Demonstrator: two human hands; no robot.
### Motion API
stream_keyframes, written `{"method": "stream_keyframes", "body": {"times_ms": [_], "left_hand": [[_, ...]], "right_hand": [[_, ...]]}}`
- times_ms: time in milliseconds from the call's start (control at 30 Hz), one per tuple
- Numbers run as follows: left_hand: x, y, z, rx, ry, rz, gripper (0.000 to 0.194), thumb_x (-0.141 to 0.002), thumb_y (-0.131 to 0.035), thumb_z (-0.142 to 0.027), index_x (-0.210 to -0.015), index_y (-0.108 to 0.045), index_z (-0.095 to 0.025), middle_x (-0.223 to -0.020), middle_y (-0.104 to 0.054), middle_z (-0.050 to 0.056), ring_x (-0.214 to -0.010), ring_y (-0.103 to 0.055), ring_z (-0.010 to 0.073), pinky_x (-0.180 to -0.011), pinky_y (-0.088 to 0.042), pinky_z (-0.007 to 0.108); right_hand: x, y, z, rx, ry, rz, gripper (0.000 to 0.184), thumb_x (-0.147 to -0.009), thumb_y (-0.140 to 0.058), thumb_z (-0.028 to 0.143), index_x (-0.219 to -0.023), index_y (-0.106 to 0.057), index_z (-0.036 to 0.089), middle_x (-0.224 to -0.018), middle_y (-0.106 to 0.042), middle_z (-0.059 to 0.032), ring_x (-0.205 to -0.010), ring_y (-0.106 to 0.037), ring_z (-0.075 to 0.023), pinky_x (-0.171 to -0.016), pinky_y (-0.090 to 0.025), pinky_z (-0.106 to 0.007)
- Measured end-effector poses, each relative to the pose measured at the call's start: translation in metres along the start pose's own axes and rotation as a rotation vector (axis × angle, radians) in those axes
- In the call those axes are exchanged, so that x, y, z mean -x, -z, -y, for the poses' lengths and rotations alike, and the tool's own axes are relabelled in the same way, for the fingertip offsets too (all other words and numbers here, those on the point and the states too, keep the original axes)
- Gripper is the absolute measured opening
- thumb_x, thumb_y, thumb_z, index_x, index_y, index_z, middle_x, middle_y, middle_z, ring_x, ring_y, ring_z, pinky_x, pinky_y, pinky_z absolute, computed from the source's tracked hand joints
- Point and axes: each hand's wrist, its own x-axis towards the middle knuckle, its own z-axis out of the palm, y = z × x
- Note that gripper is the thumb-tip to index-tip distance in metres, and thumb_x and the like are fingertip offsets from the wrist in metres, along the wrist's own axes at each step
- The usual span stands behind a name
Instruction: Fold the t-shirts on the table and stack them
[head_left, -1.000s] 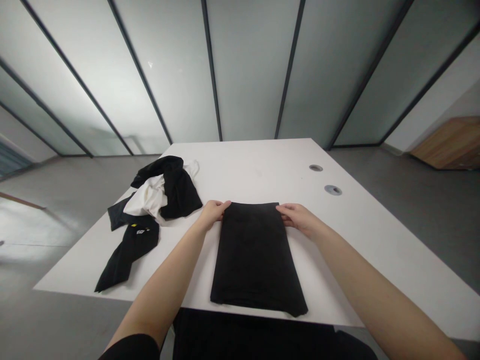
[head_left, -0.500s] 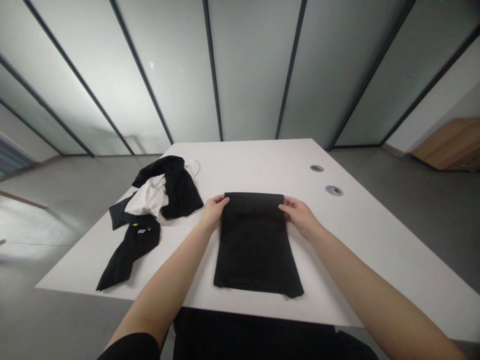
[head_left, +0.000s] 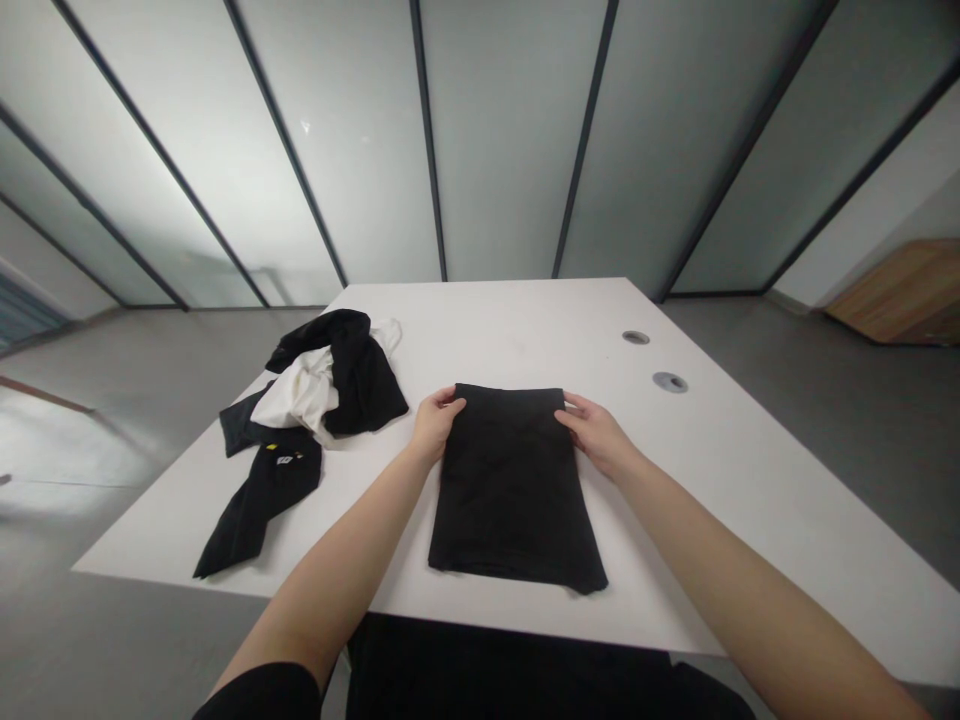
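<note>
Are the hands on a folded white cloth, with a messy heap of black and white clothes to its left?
No: the head view shows the folded cloth touched by the left hand and right hand is black, not white; the heap stands.

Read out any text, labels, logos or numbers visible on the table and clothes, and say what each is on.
No legible text: the black garment on the table's left side has a small white patch and a yellow mark, both too small to read; the folded black cloth shows no markings.
</note>
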Motion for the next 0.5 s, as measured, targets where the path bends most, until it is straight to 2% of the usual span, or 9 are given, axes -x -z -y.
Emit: {"method": "stream_keyframes", "body": {"times_ms": [167,267,333,400,467,500], "left_hand": [[-0.003,-0.001,0.0,0.049,-0.05,-0.004,0.047,-0.066,-0.096,-0.034,-0.107,-0.078,-0.017,-0.104,-0.082,0.008,-0.097,-0.077,0.024,-0.099,-0.058,0.041],[-0.001,-0.002,0.0,0.034,-0.046,0.015,0.056,-0.071,-0.093,-0.033,-0.122,-0.076,-0.016,-0.11,-0.081,0.009,-0.103,-0.077,0.0241,-0.102,-0.057,0.039],[0.002,-0.002,-0.002,-0.022,0.005,0.03,0.077,-0.075,-0.092,-0.029,-0.146,-0.065,-0.017,-0.111,-0.08,0.008,-0.101,-0.077,0.0231,-0.099,-0.059,0.039],[0.008,0.0,-0.006,-0.119,0.075,0.08,0.1,-0.078,-0.09,-0.027,-0.166,-0.043,-0.02,-0.11,-0.08,0.007,-0.096,-0.078,0.0225,-0.095,-0.061,0.039],[0.013,0.001,-0.013,-0.226,0.119,0.163,0.108,-0.081,-0.089,-0.027,-0.172,-0.031,-0.023,-0.11,-0.08,0.008,-0.092,-0.078,0.0227,-0.091,-0.062,0.04],[0.016,0.002,-0.016,-0.277,0.119,0.207,0.104,-0.082,-0.088,-0.027,-0.171,-0.033,-0.024,-0.111,-0.08,0.008,-0.092,-0.078,0.0228,-0.091,-0.062,0.04]], "right_hand": [[0.001,-0.002,0.001,-0.026,0.03,-0.043,0.054,-0.078,-0.083,0.025,-0.13,-0.069,0.026,-0.095,-0.08,-0.0022,-0.084,-0.075,-0.0208,-0.07,-0.058,-0.028],[0.002,-0.004,0.003,-0.018,0.052,-0.05,0.057,-0.077,-0.082,0.03,-0.132,-0.066,0.028,-0.097,-0.08,-0.002,-0.087,-0.076,-0.0218,-0.071,-0.059,-0.03],[0.004,-0.005,0.005,-0.005,0.044,-0.057,0.058,-0.078,-0.082,0.032,-0.133,-0.063,0.029,-0.099,-0.08,-0.0022,-0.088,-0.076,-0.0224,-0.071,-0.059,-0.03],[0.007,-0.006,0.009,0.011,-0.001,-0.094,0.064,-0.079,-0.082,0.032,-0.137,-0.056,0.031,-0.101,-0.079,-0.0018,-0.088,-0.075,-0.0227,-0.069,-0.059,-0.03],[0.011,-0.003,0.014,0.035,-0.074,-0.122,0.074,-0.081,-0.083,0.033,-0.144,-0.047,0.033,-0.098,-0.079,-0.0009,-0.087,-0.075,-0.0226,-0.067,-0.058,-0.029],[0.012,-0.001,0.017,0.05,-0.11,-0.104,0.076,-0.081,-0.084,0.033,-0.146,-0.044,0.034,-0.097,-0.079,-0.0006,-0.086,-0.075,-0.0224,-0.065,-0.058,-0.028]]}}
